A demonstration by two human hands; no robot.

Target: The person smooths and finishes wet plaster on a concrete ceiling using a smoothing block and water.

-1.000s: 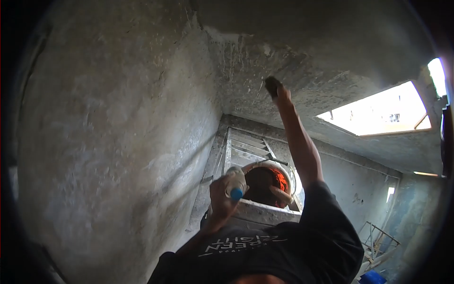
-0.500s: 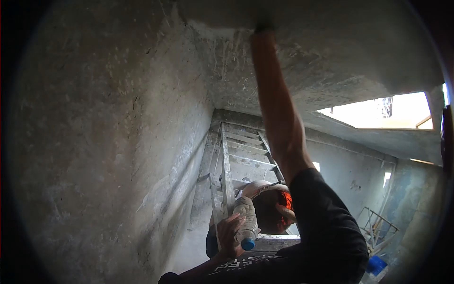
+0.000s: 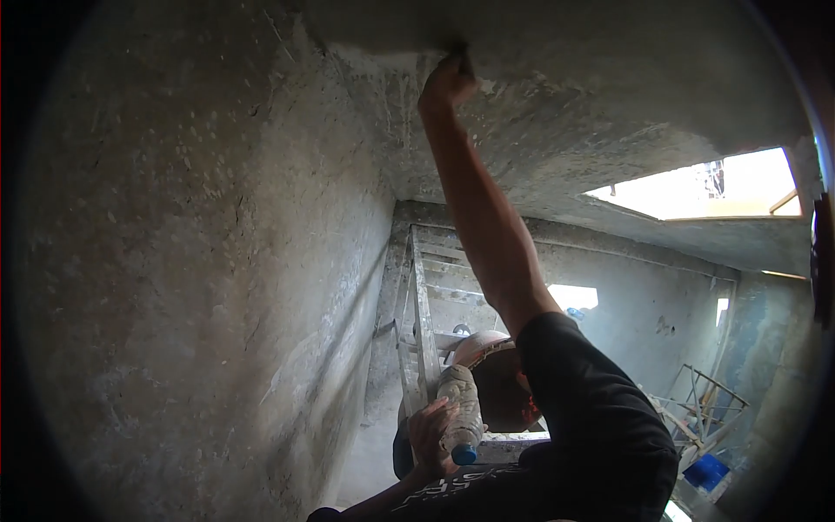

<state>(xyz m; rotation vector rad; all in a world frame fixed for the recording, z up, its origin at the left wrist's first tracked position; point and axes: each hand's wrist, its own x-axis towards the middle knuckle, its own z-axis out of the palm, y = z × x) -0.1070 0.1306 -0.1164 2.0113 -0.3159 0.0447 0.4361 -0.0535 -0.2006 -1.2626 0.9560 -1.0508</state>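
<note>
My right hand (image 3: 449,83) is raised at the end of a stretched arm, against the grey concrete ceiling (image 3: 557,96). Its fingers are closed around a small dark object that I cannot make out. Low in the view, my left hand (image 3: 429,433) is beside the ladder rail, its fingers closed against the side of a dirty plastic bottle (image 3: 462,409). The bottle is tilted, with its blue cap (image 3: 464,454) towards me. Behind it is a pale round rim (image 3: 480,346) around a dark interior, partly hidden by my sleeve.
A metal ladder (image 3: 424,322) leans below, close to the rough plastered wall (image 3: 217,261) on the left. A bright opening (image 3: 704,187) cuts the ceiling at right. Lower right are a metal frame (image 3: 704,404) and a blue object (image 3: 706,472).
My right hand has moved slightly left and down along the ceiling, and more of it shows. The bottle and left hand have shifted slightly right and down in the view.
</note>
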